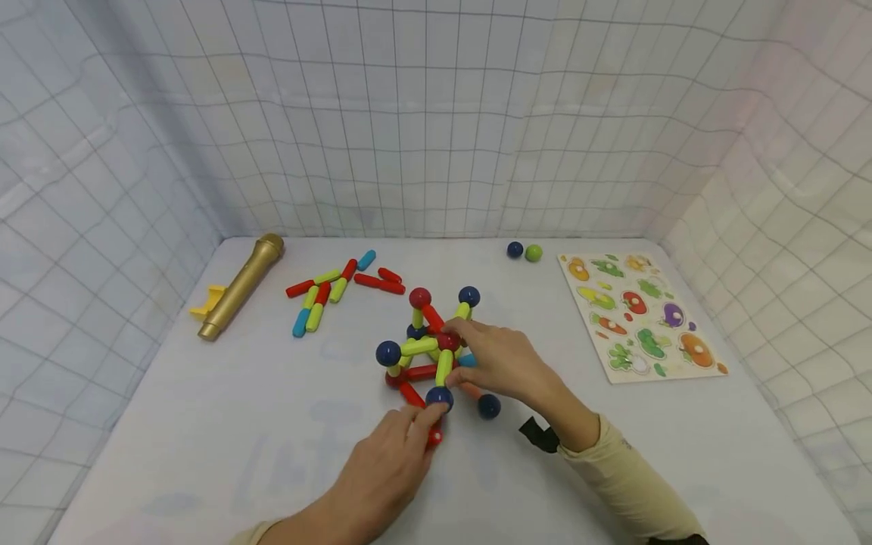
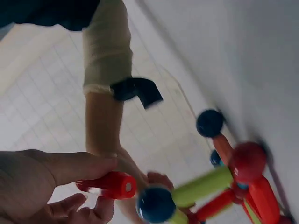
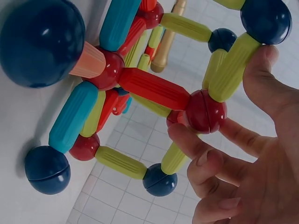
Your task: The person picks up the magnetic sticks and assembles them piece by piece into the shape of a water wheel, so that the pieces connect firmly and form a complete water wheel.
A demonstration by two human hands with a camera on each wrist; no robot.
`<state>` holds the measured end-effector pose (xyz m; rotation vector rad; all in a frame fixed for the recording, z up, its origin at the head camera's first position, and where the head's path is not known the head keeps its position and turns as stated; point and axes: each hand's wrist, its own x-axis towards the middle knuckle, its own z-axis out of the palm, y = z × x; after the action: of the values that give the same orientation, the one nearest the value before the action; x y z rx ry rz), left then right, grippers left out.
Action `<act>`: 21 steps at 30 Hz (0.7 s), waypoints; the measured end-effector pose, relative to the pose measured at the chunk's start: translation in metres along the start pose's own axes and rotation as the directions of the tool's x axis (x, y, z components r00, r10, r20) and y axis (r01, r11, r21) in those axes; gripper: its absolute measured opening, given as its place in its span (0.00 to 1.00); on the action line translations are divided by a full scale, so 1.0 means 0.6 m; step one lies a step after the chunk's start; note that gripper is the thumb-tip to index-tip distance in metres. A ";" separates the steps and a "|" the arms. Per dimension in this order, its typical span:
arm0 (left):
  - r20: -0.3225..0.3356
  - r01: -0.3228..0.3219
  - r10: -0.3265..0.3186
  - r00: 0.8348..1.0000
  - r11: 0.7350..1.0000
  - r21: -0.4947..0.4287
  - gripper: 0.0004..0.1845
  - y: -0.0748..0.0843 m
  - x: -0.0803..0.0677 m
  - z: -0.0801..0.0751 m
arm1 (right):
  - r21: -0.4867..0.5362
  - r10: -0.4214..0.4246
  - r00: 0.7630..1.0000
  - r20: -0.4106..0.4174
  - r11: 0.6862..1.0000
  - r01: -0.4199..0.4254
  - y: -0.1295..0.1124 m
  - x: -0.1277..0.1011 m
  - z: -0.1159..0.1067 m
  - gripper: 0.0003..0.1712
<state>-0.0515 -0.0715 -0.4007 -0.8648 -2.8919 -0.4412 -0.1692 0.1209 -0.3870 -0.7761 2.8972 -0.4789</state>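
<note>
R. hand [image 1: 507,359] gripped the ball-and-rod frame [image 1: 418,347], centrally on the table [image 1: 238,409], prob. to steady it. L. hand [image 1: 383,460] pinched a red rod [image 2: 114,184], prob. keeping its exposed end unobstructed.

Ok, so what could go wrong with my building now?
The red stick in the left fingers might knock the nearby blue ball loose. The right fingers touch a red ball, so pressing hard could pull the building apart. The green ball lies loose and could roll if the table is bumped.
</note>
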 end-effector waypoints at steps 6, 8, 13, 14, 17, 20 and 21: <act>-0.185 -0.178 0.283 0.941 0.880 0.440 0.14 0.056 0.054 0.064 | -0.014 -0.008 1.000 -0.005 1.000 0.007 0.002 0.007 -0.012 0.43; -0.199 -0.134 0.293 0.935 0.812 0.569 0.12 0.062 0.077 0.090 | -0.013 -0.015 1.000 -0.002 1.000 0.015 0.002 0.011 -0.016 0.43; -0.207 0.008 0.215 0.954 0.674 0.739 0.10 0.067 0.107 0.131 | -0.006 -0.025 0.999 0.041 1.000 0.025 -0.002 0.012 -0.019 0.43; -0.209 0.022 0.204 0.957 0.663 0.748 0.10 0.067 0.108 0.136 | -0.005 -0.024 0.998 0.052 1.000 0.024 -0.004 0.011 -0.019 0.44; -0.205 0.034 0.184 0.961 0.660 0.750 0.10 0.069 0.110 0.147 | -0.003 -0.020 0.997 0.073 1.000 0.020 -0.006 0.006 -0.016 0.44; -0.214 0.042 0.179 0.960 0.666 0.745 0.13 0.070 0.111 0.152 | -0.010 -0.018 0.997 0.076 1.000 0.019 -0.007 0.000 -0.014 0.44; -0.218 0.044 0.178 0.960 0.669 0.742 0.13 0.071 0.111 0.152 | -0.008 -0.019 0.997 0.075 1.000 0.020 -0.007 -0.002 -0.014 0.44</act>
<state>-0.0842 0.0248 -0.4661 -0.6732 -2.3916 0.5762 -0.1677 0.1204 -0.3779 -0.8059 2.8266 -0.4299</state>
